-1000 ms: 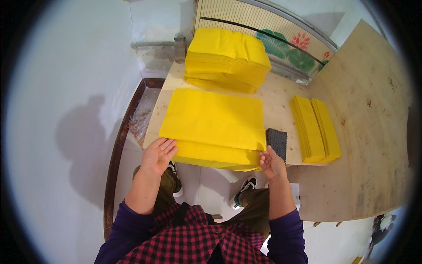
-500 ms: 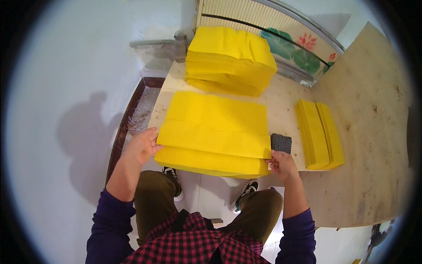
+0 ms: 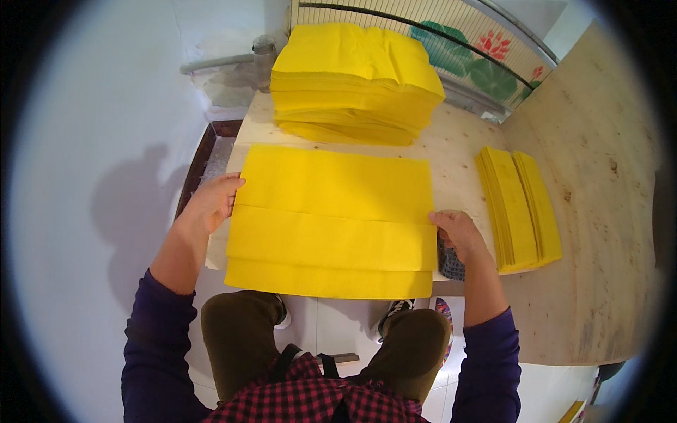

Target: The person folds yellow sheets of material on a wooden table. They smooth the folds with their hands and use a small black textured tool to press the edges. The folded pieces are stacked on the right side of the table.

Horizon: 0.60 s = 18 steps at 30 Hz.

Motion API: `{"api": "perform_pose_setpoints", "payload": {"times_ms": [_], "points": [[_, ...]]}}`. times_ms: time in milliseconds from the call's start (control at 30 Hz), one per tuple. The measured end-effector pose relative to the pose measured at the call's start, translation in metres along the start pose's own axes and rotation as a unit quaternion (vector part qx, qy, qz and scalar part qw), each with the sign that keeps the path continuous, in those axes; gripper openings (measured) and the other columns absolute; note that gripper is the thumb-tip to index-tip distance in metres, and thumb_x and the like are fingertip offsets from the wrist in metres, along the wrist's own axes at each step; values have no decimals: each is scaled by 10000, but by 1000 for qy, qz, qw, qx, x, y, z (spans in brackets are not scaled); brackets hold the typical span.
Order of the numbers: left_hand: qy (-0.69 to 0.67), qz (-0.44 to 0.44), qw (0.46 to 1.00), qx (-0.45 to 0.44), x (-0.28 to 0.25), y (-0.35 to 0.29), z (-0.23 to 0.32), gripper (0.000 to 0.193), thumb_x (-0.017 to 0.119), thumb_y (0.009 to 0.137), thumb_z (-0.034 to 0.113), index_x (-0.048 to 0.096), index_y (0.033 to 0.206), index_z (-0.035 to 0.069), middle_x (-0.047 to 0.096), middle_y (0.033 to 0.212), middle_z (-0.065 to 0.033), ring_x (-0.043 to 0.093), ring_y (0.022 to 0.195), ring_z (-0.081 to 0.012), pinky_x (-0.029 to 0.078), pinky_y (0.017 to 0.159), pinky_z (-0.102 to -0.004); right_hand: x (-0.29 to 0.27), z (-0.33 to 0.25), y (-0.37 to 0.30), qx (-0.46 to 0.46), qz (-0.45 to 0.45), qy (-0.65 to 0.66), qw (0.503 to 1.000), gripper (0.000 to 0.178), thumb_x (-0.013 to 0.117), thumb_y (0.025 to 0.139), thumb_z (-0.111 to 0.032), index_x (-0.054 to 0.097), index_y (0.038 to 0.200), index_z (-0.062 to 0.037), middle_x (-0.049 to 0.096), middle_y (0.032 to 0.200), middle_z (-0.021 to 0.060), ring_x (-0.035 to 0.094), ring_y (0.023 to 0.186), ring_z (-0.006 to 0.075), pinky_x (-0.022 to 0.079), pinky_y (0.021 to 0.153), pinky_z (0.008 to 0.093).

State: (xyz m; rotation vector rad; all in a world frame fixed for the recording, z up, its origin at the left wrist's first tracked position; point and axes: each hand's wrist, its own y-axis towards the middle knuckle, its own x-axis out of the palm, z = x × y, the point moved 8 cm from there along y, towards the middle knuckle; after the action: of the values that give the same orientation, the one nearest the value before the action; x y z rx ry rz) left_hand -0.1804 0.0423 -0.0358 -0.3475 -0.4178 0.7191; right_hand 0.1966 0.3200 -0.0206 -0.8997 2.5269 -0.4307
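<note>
Directly before me lies a yellow fabric-like sheet (image 3: 331, 180) on top of other yellow layers, with a crease across its middle. The lower layers stick out toward me past its near edge. My left hand (image 3: 215, 201) is closed at the sheet's left edge, thumb and fingers pinching it at the crease. At the right edge, level with the same crease, my right hand (image 3: 455, 231) pinches the sheet. A dark grey textured block (image 3: 450, 262) sits just beneath my right hand, partly hidden by it.
Beyond the sheet rises a tall yellow stack (image 3: 356, 84). Two narrow folded yellow bundles (image 3: 518, 208) lie at the right. A clear jar (image 3: 264, 63) stands at the back left of the wooden board (image 3: 465, 151). An upright wooden panel (image 3: 585, 211) borders the right side.
Both hands have moved away from me along the sheet's side edges, from its near edge up to the crease. The view has shifted, and my right hand now covers part of the grey block.
</note>
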Motion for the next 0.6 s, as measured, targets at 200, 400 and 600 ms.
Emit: {"api": "perform_pose_setpoints", "payload": {"times_ms": [200,400,600], "points": [[39,-4,999,-4,11,18,8,320,557,923,67,546,1229,-28,652,1143,-114,650,998,-203,517,829,-309,-2,-17,26,-8,12,-64,998,256,700,859,-308,652,795,-65,477,629,-34,368,530,75,259,459,252],[48,-63,997,20,17,23,12,282,597,898,54,598,1166,-37,672,1097,-119,652,992,-205,511,840,-300,-1,-37,41,-45,12,-102,994,239,739,824,-268,681,829,-35,513,646,-45,419,558,78,316,487,262],[115,-33,993,16,12,29,18,274,649,860,59,635,1122,-20,690,1054,-95,652,936,-188,487,847,-297,2,-49,54,-42,20,-87,995,187,760,802,-165,709,906,-18,646,761,-1,485,587,93,363,528,282]]}}
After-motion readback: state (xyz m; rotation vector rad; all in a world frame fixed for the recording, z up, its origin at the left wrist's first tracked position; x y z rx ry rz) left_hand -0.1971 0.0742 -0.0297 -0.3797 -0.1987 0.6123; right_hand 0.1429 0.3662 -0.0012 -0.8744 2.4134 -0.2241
